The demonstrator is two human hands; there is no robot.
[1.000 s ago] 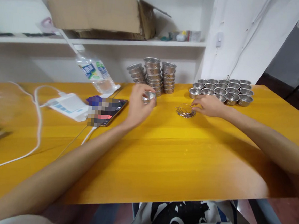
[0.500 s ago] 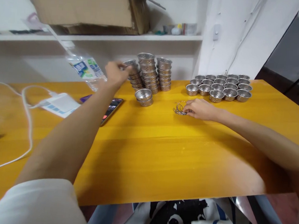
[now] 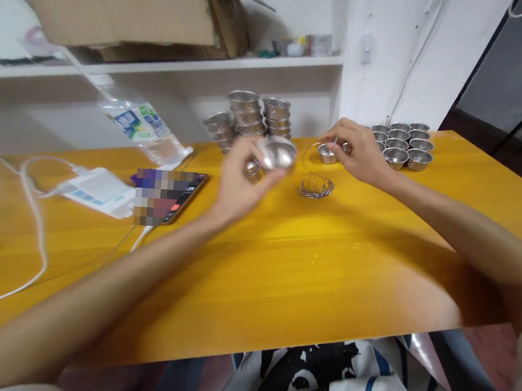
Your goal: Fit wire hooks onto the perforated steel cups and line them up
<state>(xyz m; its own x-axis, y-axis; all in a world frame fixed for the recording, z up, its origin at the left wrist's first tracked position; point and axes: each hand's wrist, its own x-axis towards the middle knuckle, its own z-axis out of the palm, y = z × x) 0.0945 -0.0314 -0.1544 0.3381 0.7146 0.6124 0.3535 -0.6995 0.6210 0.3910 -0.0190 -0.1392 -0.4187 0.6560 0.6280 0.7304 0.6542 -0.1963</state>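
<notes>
My left hand (image 3: 237, 179) is raised above the yellow table (image 3: 282, 268) and grips a small perforated metal cup (image 3: 278, 152) by its side. My right hand (image 3: 356, 150) is lifted too, pinching a thin wire ring (image 3: 311, 151) between thumb and fingers. Below and between the hands a small pile of wire rings (image 3: 316, 186) lies on the table. Another metal cup (image 3: 252, 170) sits on the table just behind my left hand. Stacks of the same cups (image 3: 248, 118) stand at the back.
A group of single cups (image 3: 403, 143) sits at the back right. A phone (image 3: 175, 197), a white charger with cable (image 3: 96, 189) and a plastic water bottle (image 3: 136, 124) lie at the left. A shelf with a cardboard box (image 3: 122, 13) runs behind.
My left hand came back from the cup stacks holding a cup and now holds it raised. My right hand lifted off the ring pile with one wire ring.
</notes>
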